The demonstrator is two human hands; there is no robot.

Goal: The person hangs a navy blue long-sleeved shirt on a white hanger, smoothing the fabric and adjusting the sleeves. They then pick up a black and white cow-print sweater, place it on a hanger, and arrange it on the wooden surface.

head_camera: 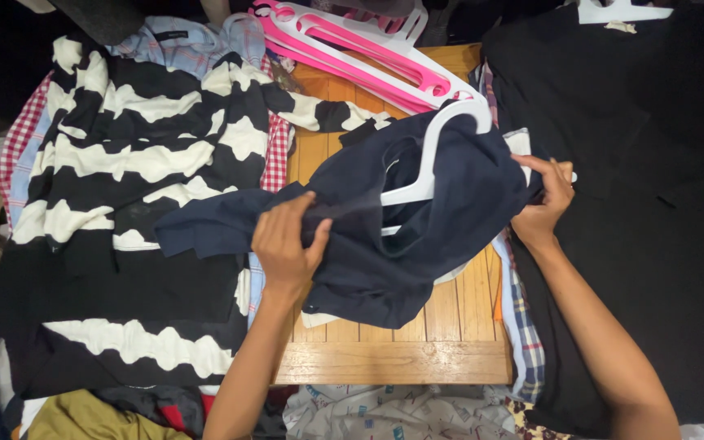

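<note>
Fingers of my left hand (285,236) pinch the dark navy cotton shirt (385,236) over the slatted wooden table (401,358); my right hand (546,200) clamps its far shoulder on the white plastic hanger (429,167), which could slip out if that grip loosens

Between the left hand (287,240) and the right hand (546,200) lies a plain navy-blue cloth garment (385,220) with no pattern, and on it a white plastic hanger (433,155). Beyond the hands sits a stack of plastic hangers (360,49) — bright pink and white. To the left of the left hand spreads a knitted top (124,187) in black with wavy cream bands; under it peek a red-and-white checked cloth (22,134) and a pale blue checked shirt (181,45). Right of the right hand lies a plain black fabric (645,163). Under the hands shows a honey-brown wooden slatted tabletop (401,358) — nearer still, a grey printed cloth (393,411).
</note>
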